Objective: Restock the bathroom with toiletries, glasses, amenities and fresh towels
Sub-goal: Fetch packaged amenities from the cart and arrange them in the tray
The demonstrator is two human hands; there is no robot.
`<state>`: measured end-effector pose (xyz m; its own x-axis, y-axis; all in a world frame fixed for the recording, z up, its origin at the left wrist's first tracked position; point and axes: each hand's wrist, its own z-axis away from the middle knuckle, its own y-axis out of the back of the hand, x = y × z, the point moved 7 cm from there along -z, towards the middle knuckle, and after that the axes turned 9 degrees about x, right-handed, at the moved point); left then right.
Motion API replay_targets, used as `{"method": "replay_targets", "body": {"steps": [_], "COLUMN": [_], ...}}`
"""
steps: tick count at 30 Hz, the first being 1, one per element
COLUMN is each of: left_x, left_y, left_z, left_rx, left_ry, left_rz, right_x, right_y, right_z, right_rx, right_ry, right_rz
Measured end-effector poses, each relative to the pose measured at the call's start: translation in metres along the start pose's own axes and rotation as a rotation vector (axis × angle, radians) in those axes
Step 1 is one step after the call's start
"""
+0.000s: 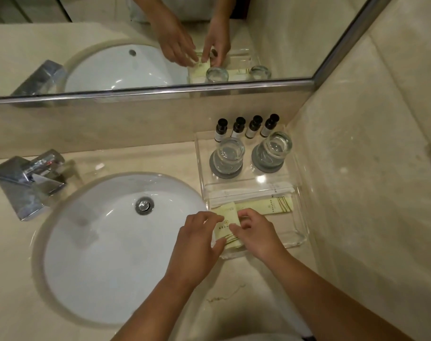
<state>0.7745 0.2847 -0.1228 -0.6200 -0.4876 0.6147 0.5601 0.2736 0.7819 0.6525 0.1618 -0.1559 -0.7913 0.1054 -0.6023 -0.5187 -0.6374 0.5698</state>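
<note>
A clear acrylic tray (300, 232) sits on the counter right of the sink. At its back stand several small black-capped bottles (239, 127). In front of them two upturned glasses (228, 155) (273, 148) rest on grey coasters. A long white packet (248, 190) and a pale green packet (271, 205) lie across the tray. My left hand (197, 244) and my right hand (256, 232) both pinch a small pale green amenity packet (225, 225) at the tray's front left corner.
The white oval sink (106, 254) with its drain (144, 205) lies to the left. A chrome faucet (25, 180) stands at far left. A mirror (283, 33) runs along the back, and a stone wall (369, 168) closes the right side.
</note>
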Motion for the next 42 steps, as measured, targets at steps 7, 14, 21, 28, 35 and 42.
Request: {"method": "replay_targets", "body": {"steps": [7,14,21,28,35,42], "left_x": [0.010,0.011,0.014,0.012,0.017,0.024], "left_y": [-0.016,-0.030,-0.031,-0.033,-0.013,0.021], "left_z": [-0.008,-0.012,-0.013,-0.012,-0.007,0.022], "left_rx": [-0.023,-0.069,-0.073,-0.080,-0.008,0.070], "left_ry": [-0.144,-0.204,-0.206,-0.197,-0.215,-0.193], "left_rz": [-0.167,-0.290,-0.322,-0.333,-0.238,-0.141], "right_x": [0.000,0.009,0.000,-0.006,-0.001,0.020], "right_y": [0.012,0.005,0.000,0.000,0.021,0.050], "right_z": [0.012,0.024,0.027,0.033,0.041,0.081], "right_rx": [0.152,0.043,-0.029,-0.058,0.030,0.134], "right_ry": [0.066,0.051,0.059,0.134,0.151,0.292], "right_rz": [-0.028,0.013,-0.014,0.059,0.085,0.296]}}
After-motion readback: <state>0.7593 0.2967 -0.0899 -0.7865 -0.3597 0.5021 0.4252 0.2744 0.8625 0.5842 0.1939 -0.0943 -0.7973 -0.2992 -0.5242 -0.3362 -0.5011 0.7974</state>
